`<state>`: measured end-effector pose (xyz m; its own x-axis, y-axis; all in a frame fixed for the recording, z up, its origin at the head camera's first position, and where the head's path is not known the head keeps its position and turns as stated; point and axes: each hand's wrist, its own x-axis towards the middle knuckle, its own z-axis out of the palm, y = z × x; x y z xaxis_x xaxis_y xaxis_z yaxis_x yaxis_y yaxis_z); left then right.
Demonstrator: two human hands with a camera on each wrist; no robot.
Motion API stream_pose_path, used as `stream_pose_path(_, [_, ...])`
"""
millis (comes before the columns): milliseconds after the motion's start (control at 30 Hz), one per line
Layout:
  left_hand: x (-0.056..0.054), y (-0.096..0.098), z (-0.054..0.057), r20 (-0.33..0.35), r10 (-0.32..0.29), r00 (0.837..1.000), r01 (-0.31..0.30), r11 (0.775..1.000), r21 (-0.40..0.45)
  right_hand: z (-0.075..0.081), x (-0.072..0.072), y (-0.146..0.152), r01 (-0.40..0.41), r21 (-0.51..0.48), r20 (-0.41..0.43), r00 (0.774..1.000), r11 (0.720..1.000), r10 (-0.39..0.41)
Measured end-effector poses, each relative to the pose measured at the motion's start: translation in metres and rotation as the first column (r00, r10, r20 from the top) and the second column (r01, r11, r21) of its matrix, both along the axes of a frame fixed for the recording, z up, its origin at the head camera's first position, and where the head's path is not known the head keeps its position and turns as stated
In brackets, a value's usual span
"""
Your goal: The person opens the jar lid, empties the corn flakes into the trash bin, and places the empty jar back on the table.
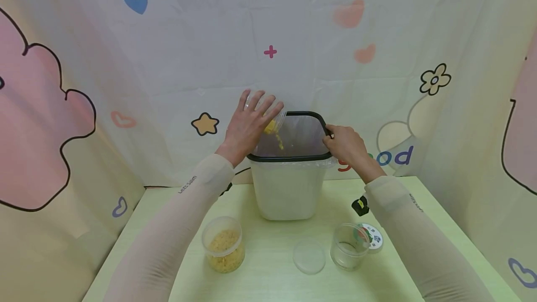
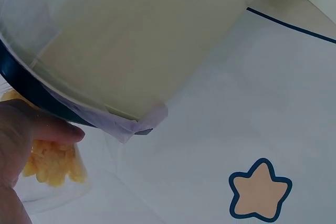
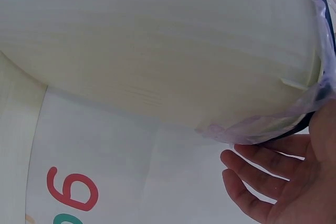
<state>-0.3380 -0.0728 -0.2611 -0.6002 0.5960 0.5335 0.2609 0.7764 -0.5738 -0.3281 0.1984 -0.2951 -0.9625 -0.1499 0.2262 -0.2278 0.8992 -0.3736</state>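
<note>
A white bin with a black rim and a thin plastic liner stands at the back of the table. Over its left side, my left hand grips a clear plastic tub, tipped toward the opening. Yellow chunks lie inside the tub, and a few small bits drop into the bin. At the bin's right side, my right hand holds the rim, thumb and forefinger on it. Its other fingers are loosely bent below the rim in the right wrist view.
Front left on the table, a clear tub contains yellowish crumbs. A clear round lid lies flat at the front middle. To its right stand a clear tub and, behind it, a printed round lid. A patterned cloth backdrop hangs behind the bin.
</note>
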Motion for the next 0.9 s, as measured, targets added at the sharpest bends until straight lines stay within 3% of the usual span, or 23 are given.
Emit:
stream_pose_path(500, [0.0026, -0.0008, 0.0019, -0.007, 0.042, 0.999, -0.042, 0.995, -0.087, 0.0002, 0.0015, -0.0010, 0.006, -0.004, 0.004, 1.000, 1.000, -0.006])
stream_pose_path(900, [0.0018, -0.0032, 0.0026, -0.022, 0.040, 0.999, -0.043, 0.987, -0.158, 0.0019, 0.0023, -0.0016, 0.003, -0.001, 0.002, 1.000, 1.000, -0.003])
